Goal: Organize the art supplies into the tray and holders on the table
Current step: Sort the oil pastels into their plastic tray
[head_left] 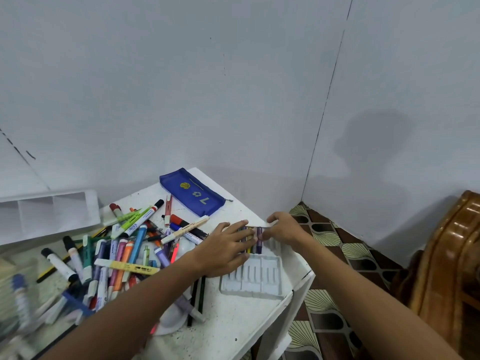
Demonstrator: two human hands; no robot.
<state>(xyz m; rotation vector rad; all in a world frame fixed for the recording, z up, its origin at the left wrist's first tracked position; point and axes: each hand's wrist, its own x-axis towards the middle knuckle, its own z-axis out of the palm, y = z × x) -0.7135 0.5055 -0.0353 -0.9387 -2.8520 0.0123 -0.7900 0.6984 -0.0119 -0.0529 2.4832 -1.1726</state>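
blue pencil case (192,192) behind marker pile (124,245), white table (233,320)

Both forearms are reaching fwd, converging. L hand (225,247) is lying palm-down, fingers spread and straight. R hand (283,229) is curling, thumb and fingertips pinching inward toward L fingertips.

pouch (193,192) blue | tray (253,278) white | crayons (255,236) seemingly purple, yellow
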